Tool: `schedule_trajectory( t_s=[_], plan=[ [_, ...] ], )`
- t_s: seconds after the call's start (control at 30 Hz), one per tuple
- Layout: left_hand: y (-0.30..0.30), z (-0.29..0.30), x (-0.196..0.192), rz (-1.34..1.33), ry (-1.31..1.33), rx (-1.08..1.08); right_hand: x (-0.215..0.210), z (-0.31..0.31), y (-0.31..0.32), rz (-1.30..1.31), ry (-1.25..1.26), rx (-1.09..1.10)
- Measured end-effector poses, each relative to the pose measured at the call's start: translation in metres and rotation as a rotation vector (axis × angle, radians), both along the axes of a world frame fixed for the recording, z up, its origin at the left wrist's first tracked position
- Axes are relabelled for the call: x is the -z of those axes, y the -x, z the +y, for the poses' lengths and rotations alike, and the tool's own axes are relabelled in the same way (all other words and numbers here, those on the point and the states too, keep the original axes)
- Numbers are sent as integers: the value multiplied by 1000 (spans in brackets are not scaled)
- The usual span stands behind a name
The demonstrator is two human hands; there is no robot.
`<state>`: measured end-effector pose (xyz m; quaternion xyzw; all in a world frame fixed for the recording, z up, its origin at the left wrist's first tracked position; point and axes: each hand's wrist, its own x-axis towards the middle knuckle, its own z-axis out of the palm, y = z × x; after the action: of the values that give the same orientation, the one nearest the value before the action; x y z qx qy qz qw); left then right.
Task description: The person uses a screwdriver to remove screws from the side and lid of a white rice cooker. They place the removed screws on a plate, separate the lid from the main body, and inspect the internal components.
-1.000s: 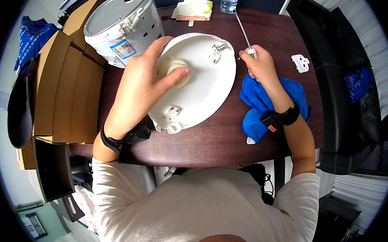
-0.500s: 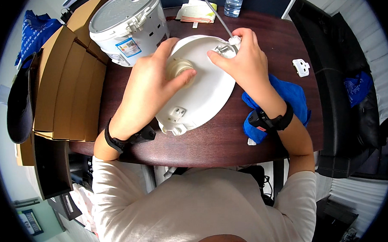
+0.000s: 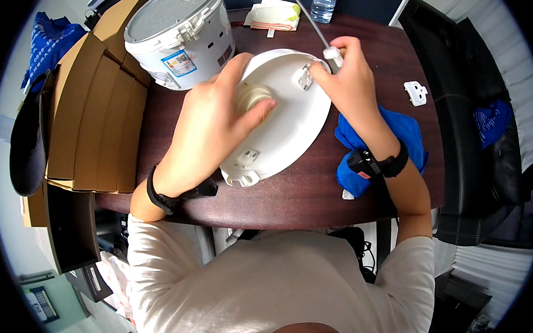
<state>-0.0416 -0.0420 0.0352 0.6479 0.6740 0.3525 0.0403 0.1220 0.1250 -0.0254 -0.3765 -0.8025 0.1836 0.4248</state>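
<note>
A white oval appliance lid (image 3: 286, 128) is held tilted above the table, its inner side facing me. My left hand (image 3: 212, 113) grips its left edge, with the thumb across the cream round cup (image 3: 254, 100) in the middle. At the lid's upper right, my right hand (image 3: 348, 72) is closed around a screwdriver (image 3: 311, 21). Its thin grey shaft points up and away to the left, and a white part shows at the fingers. Beside the right thumb sits a small metal bracket (image 3: 305, 79) on the lid. A white clip part (image 3: 242, 178) is at its lower end.
A white appliance body (image 3: 194, 50) stands at the far left, beside cardboard boxes (image 3: 81, 122). A blue cloth (image 3: 402, 128) lies under my right forearm. Farther off are a folded cloth (image 3: 273, 16), a water bottle (image 3: 324, 5) and a small white plastic part (image 3: 415, 93) at the right.
My right hand has moved slightly right with the screwdriver, its thumb drawing off the metal bracket, which now shows more fully. The lid and my left hand have shifted a little right.
</note>
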Motion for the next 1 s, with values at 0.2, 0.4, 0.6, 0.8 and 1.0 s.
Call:
schedule_trajectory(
  t_s=[0.2,0.4,0.6,0.8,1.0],
  plan=[
    [13,10,2,-72,85,-19,4,-8,-48,-105,154,-191],
    [23,18,5,-143,107,2,4,-31,-89,-88,564,-321],
    [25,20,8,-188,69,30,28,-43,-100,-37,835,-430],
    [25,19,6,-167,63,37,28,-47,-96,34,874,-469],
    [22,19,6,-164,64,31,29,-50,-97,-5,878,-426]
  ],
)
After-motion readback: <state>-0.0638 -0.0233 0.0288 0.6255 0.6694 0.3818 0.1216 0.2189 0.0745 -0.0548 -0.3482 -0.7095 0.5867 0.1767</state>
